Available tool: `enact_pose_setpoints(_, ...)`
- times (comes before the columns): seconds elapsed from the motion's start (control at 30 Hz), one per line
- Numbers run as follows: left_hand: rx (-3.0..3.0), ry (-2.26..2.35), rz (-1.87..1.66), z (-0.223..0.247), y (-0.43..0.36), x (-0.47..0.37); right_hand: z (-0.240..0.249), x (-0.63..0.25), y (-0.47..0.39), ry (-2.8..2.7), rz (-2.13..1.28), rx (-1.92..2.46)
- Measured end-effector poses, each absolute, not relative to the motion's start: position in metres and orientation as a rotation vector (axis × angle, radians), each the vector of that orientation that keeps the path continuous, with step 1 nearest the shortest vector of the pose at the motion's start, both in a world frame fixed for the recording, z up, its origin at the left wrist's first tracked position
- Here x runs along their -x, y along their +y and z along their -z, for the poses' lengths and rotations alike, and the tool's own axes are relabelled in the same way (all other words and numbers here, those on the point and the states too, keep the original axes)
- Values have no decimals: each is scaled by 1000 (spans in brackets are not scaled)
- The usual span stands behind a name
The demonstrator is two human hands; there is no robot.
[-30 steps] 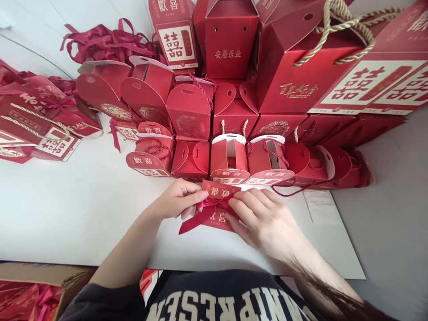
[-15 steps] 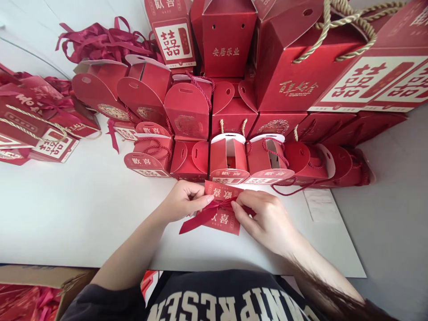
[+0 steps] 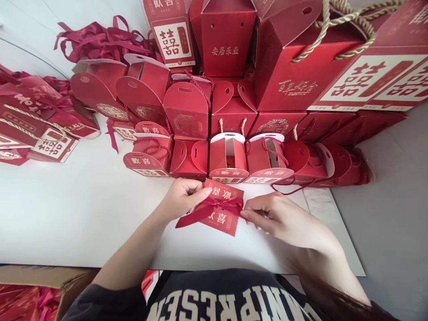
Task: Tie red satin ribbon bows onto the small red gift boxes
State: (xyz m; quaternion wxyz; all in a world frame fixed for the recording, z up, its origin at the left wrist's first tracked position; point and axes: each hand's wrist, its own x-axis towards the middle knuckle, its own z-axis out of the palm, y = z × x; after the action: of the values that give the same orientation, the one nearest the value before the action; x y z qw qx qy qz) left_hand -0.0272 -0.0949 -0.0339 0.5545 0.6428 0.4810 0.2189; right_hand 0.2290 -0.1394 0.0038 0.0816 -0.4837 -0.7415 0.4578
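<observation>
In front of me is a small red gift box point(image 3: 230, 226) with pale characters printed on its top. A dark red ribbon point(image 3: 219, 203) crosses it, tied in a bow with one long tail trailing to the left. My left hand point(image 3: 183, 196) is closed, thumb and fingers pinching the ribbon at the left side of the bow. At the right edge of the box, my right hand point(image 3: 272, 218) pinches the ribbon's right end between thumb and fingertips. The hand hides that end's tip.
Rows of red gift boxes point(image 3: 189, 109) stand behind on the white table point(image 3: 110, 209). A heap of loose ribbons point(image 3: 107, 42) lies at the back left, and more boxes point(image 3: 55, 145) stand at the left. An open carton point(image 3: 63, 276) sits below the table's front edge.
My right hand has moved to the right, drawing the ribbon outward, and more of the bow shows. The box has turned slightly. My left hand stays almost in place.
</observation>
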Motion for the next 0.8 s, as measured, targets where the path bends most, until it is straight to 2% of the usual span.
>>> enact_pose_setpoints(0.27,-1600,1066,-521,33,-93,30,7,-251,-127,-2215,-1753,1239)
enact_pose_setpoints(0.5,-1584,1012,-387,31,-93,34,12,-248,-126,-1612,-1781,1334)
enact_pose_setpoints(0.8,-1664,1103,-342,14,-99,37,24,-228,-123,-1508,-2109,1076)
